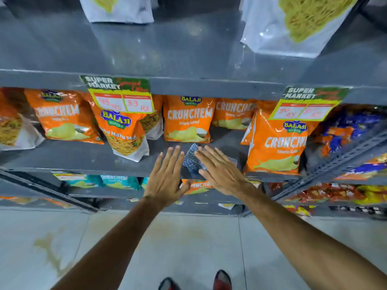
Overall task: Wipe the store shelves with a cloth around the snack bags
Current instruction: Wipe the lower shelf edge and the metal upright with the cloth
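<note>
A blue-and-white checked cloth (191, 160) lies on the grey middle shelf (73, 158), between orange snack bags. My right hand (219, 170) rests flat on the cloth's right part, fingers straight and spread. My left hand (167, 176) hovers flat just left of the cloth, fingers extended, its fingertips near the cloth's edge. An orange Crunchem bag (187, 120) stands right behind the cloth. A mix bag (125, 135) leans to the left and another Crunchem bag (276, 143) stands to the right.
Price tags (123, 99) (303, 105) hang from the upper shelf edge. Clear noodle-snack bags (297, 24) sit on the top shelf. Teal and orange bags (117, 182) fill the lower shelf. A slanted rack (345, 160) of blue and red packets stands to the right.
</note>
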